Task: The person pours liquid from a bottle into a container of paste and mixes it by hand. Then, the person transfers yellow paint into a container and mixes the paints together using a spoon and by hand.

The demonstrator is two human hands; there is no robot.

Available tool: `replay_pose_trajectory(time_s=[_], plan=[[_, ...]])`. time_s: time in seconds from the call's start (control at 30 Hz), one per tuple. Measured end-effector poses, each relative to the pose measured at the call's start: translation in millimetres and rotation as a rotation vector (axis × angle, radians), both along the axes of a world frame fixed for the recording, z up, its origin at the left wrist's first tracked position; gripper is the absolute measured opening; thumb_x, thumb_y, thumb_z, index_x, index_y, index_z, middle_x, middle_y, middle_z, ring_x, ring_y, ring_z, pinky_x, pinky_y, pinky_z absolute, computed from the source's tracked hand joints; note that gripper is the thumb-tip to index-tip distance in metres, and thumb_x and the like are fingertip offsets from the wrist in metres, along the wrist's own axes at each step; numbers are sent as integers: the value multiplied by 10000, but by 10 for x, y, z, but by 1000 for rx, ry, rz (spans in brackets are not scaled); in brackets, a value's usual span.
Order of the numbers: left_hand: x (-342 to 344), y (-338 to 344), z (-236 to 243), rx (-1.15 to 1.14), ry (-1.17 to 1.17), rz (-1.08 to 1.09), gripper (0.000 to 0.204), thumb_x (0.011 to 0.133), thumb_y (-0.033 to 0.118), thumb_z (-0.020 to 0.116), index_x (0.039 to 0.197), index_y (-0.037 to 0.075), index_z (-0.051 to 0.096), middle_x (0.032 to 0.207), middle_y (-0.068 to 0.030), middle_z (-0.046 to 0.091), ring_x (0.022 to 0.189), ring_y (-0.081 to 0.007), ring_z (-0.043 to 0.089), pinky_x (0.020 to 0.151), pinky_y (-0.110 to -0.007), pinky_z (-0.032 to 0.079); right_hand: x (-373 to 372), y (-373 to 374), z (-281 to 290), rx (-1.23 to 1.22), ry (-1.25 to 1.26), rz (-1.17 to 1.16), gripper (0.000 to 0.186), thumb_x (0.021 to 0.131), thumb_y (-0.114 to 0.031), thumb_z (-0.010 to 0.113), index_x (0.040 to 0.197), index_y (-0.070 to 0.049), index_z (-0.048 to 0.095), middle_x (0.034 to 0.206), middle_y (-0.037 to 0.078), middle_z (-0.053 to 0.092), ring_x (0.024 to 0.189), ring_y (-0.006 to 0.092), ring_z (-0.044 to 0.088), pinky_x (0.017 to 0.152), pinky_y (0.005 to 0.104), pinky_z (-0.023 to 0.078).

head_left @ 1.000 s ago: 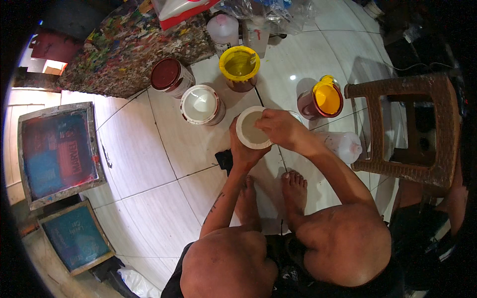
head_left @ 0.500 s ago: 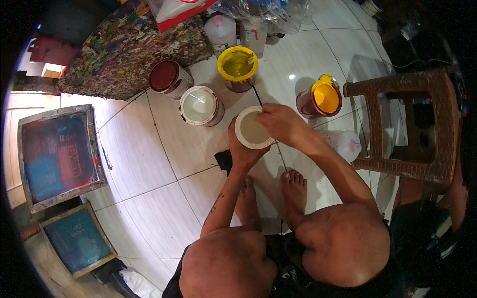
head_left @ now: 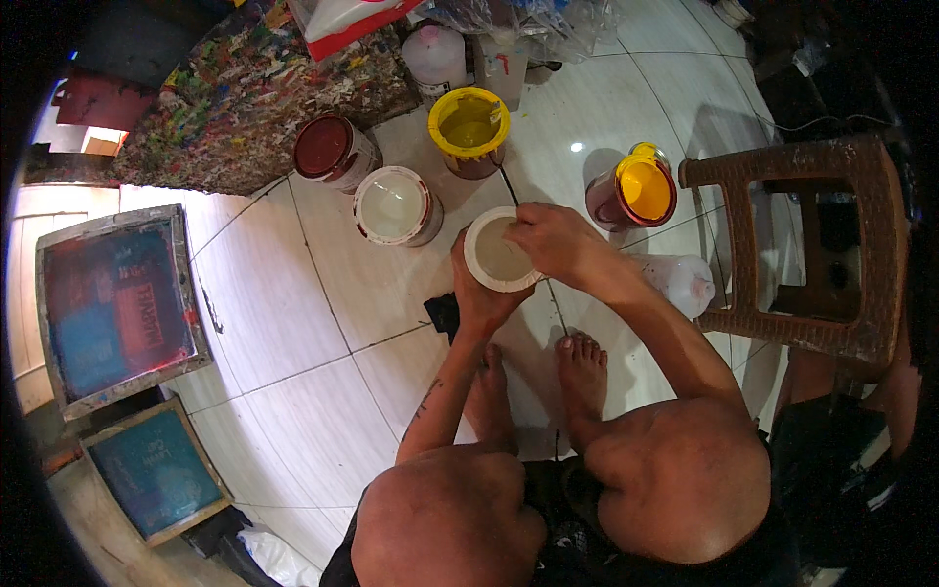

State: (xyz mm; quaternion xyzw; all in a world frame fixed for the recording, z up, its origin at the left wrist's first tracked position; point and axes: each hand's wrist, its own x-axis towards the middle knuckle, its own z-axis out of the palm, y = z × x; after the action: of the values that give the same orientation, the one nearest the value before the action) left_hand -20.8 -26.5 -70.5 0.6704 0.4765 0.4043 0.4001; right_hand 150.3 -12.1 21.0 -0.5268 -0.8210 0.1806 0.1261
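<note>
My left hand (head_left: 481,301) is wrapped round a white round tub (head_left: 473,245) from its left and near side. The tub is tilted so its inside shows, pale greyish-white. My right hand (head_left: 559,241) is closed at the tub's right rim, its fingers reaching over the opening; what they pinch, if anything, is hidden. Beyond stand an open can of white paint (head_left: 393,203), a can with a dark red top (head_left: 325,149) and a yellow-rimmed tub (head_left: 469,147). To the right is an open can of yellow paint (head_left: 646,190).
A clear bottle (head_left: 679,284) lies beside a brown plastic stool (head_left: 866,245) on the right. Two framed printing screens (head_left: 117,308) lean at left. A paint-flecked block (head_left: 284,93) stands at the back. A black scrap (head_left: 442,315) lies near my left wrist.
The whole view has shifted very slightly. Both hands keep nearly the same place on the tub, and nothing has been let go.
</note>
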Motion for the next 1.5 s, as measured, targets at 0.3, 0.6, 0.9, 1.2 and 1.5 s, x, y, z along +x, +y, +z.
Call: replay_pose_trajectory(time_s=[0.3,0.6,0.9,1.2,1.5], plan=[[-8,78,21,293,121,-80,1116,556,246,961,1438,26,314,1382,-199,459,1271,-399,472,1073,-488,395,120,-186,248,109,47,17,271,772,-43,644,1040,-25,683,968,110,625,895,300,661,723,395,562],[24,196,-87,290,58,-149,1129,575,252,956,1456,12,292,1389,-226,454,1278,-426,459,1089,-502,381,98,-358,65,218,39,-40,339,747,-9,648,1086,-11,647,977,105,592,918,291,648,707,399,565],[27,225,-147,442,76,-120,1121,580,263,956,1462,27,304,1412,-229,439,1294,-432,453,1099,-529,366,45,-479,-52,193,100,-47,328,774,-12,633,1100,-40,653,1038,86,605,960,274,639,740,380,570],[21,269,-98,549,120,-149,1091,613,289,942,1455,16,305,1452,-257,399,1334,-449,413,1124,-548,348,149,-522,-197,278,292,-127,247,792,-29,662,1036,-44,691,969,99,618,886,291,664,718,397,573],[2,306,-138,629,130,-165,1005,656,272,906,1444,22,336,1464,-262,395,1343,-453,418,1134,-624,297,124,-535,-156,276,274,-163,262,811,-15,673,1069,-49,709,975,94,635,849,286,670,695,381,573]])
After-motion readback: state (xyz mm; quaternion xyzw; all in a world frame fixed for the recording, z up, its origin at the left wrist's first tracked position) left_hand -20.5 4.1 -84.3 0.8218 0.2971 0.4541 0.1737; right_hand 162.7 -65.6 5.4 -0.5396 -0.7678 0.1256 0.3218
